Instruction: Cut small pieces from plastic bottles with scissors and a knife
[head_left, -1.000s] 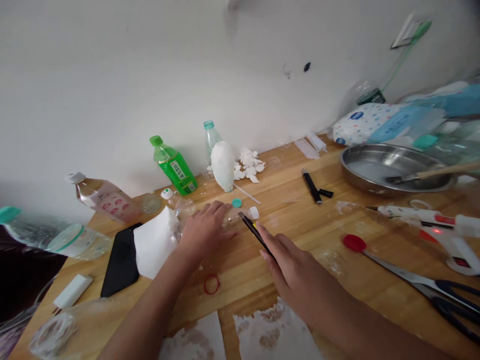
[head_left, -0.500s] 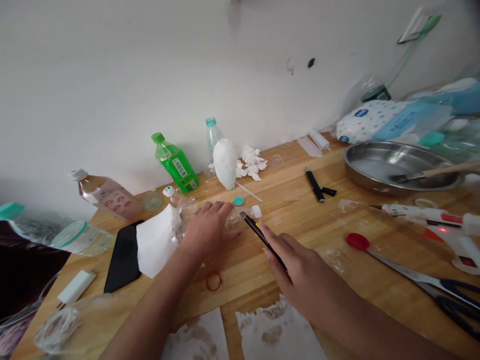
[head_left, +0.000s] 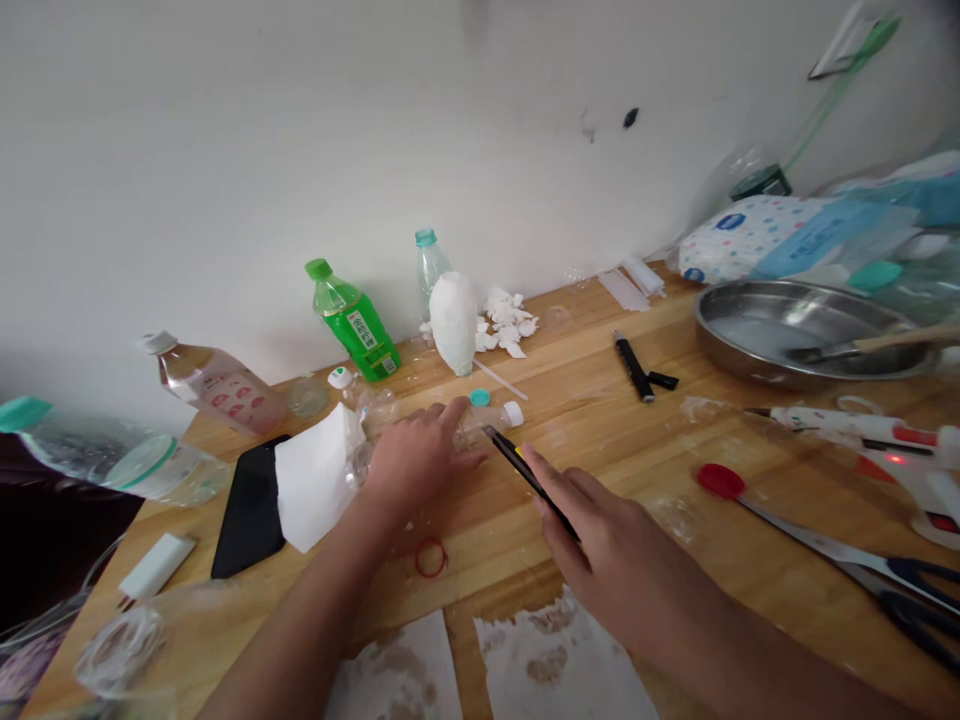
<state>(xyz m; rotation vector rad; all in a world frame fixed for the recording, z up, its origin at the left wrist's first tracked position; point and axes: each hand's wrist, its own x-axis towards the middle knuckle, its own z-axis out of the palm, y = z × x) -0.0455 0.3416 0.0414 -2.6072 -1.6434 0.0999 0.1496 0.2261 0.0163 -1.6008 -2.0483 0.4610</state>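
Note:
A clear plastic bottle (head_left: pixel 475 424) with a white cap lies on its side on the wooden table. My left hand (head_left: pixel 417 446) rests over its body and grips it from above, hiding much of it. In my right hand (head_left: pixel 600 520) is a black utility knife (head_left: pixel 531 476), its tip pointing up and left, near the bottle's neck. A teal cap (head_left: pixel 480 397) lies just behind the bottle. Left of my left hand is a folded white paper (head_left: pixel 311 490). A red rubber band (head_left: pixel 431 557) sits in front, between my forearms.
Behind stand a green bottle (head_left: pixel 358 325) and a white paper-covered form (head_left: pixel 454 325). To the right are a metal pan (head_left: pixel 810 368) with a brush, a glue gun (head_left: pixel 847 425), scissors (head_left: pixel 817 540) and a marker (head_left: pixel 634 366). A black phone (head_left: pixel 249 510) and stained paper sheets (head_left: pixel 562 670) lie nearer.
The view has shifted slightly, so everything sits a little differently in the picture. Both hands keep their hold, and the knife stays close to the bottle's neck.

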